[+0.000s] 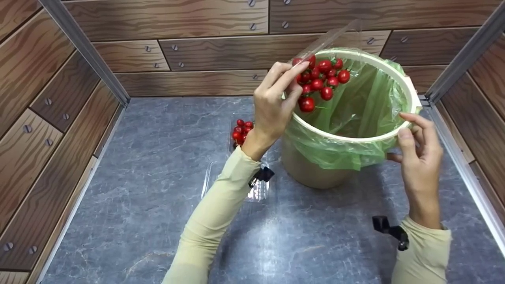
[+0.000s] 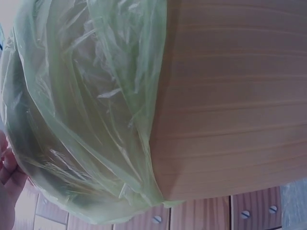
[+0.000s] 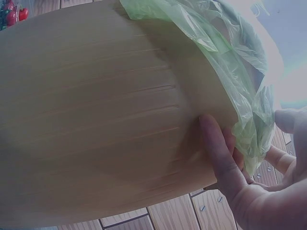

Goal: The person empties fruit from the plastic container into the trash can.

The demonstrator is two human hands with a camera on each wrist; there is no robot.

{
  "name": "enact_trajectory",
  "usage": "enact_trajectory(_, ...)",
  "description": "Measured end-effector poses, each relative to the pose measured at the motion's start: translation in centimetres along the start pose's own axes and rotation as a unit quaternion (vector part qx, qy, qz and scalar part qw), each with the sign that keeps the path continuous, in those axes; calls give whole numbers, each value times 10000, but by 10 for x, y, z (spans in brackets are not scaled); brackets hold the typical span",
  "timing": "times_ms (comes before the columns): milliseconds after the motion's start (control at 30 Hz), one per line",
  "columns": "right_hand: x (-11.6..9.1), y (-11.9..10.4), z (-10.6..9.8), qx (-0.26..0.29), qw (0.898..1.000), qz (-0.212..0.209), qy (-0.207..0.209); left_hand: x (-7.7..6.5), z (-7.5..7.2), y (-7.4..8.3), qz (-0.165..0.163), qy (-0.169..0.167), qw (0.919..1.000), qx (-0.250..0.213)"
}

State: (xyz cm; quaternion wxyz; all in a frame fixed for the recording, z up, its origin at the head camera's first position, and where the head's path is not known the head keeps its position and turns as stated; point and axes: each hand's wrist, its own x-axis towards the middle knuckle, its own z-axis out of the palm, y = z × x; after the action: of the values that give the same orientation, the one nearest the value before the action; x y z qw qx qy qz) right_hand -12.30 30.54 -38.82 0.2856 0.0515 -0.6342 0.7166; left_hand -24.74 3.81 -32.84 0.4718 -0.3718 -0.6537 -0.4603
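Note:
My left hand [image 1: 276, 96] pinches a clear plastic box [image 1: 335, 37], which is tilted over the near-left rim of a beige bin [image 1: 321, 177]. Below the box, a cluster of red cherry tomatoes [image 1: 317, 84] with green stems shows over the bin's mouth; whether they are still inside the box I cannot tell. A green bag [image 1: 343, 152] lines the bin and folds over its pale rim. On the bin's right side my right hand [image 1: 424, 154] grips the rim and bag, fingers under the fold in the right wrist view.
More red tomatoes [image 1: 240, 130] lie in clear plastic on the grey marbled table [image 1: 150, 189], partly behind the left wrist. Another clear plastic piece [image 1: 258, 193] sits nearer, under the left forearm. Wood-patterned walls [image 1: 213, 53] enclose the back and sides.

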Motion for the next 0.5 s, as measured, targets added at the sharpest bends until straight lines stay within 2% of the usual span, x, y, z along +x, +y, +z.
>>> enact_trajectory(233,1,-1,1,-85,9999,14,78,-3,2,-3,76,-62,9999,140)
enact_trajectory(500,0,-3,3,8,9999,66,113,-7,4,-4,393,-124,9981,456)
